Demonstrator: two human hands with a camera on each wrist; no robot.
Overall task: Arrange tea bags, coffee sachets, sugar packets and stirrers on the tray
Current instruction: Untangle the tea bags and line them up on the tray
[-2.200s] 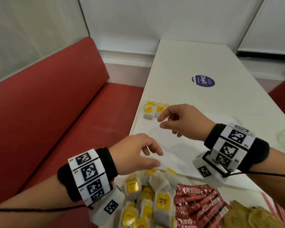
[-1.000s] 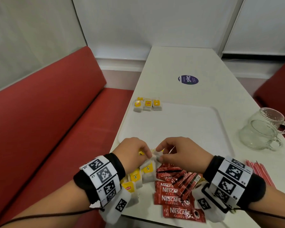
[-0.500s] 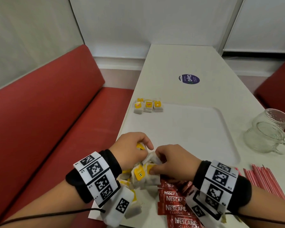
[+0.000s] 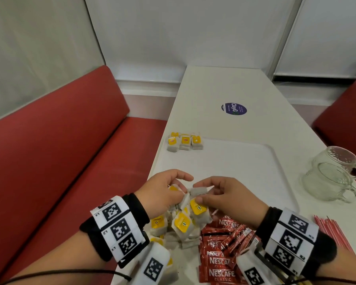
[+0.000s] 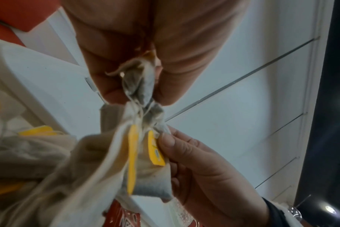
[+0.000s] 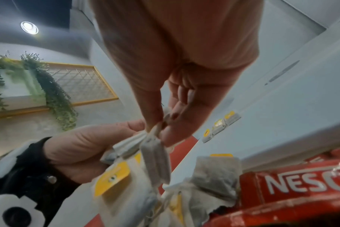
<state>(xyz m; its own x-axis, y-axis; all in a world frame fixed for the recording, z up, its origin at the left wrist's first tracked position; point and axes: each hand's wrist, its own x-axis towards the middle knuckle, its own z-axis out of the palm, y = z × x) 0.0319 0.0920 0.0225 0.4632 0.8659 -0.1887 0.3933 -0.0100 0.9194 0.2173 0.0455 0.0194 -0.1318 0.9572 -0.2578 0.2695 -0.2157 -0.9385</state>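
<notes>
**Pulling a tangled clump of tea bags apart at the near edge of the tray**

Pinching with both hands, I have a knot of tea bags between them. My left hand [image 4: 162, 192] has thumb and fingers curled tight round the crumpled top of one grey bag [image 5: 140, 83], its string wound into the others. My right hand [image 4: 228, 199] pinches a second bag [image 6: 155, 161] by its top edge between thumb and forefinger, the other fingers loosely bent behind. The two hands are almost touching, just above the near rim of the white tray [image 4: 255, 161].

The clump of tea bags [image 4: 183, 223] hangs and trails from my fingers: grey-white paper pouches, yellow tags [image 4: 197, 206], thin strings crossing each other. The lower bags lie on the table beside the red coffee sachets [image 4: 220, 262], touching them. Three tea bags [image 4: 185, 141] sit in a neat row at the tray's far left corner. Red stirrers [image 4: 333, 233] lie by my right wrist, and a glass jug [image 4: 333, 175] stands on the table to the right of the tray.

Half a second ago my hands were lower and closed down in the heap; now they are lifted a little and drawn slightly apart, with the bags stretched between them. The row of three has not moved.
</notes>
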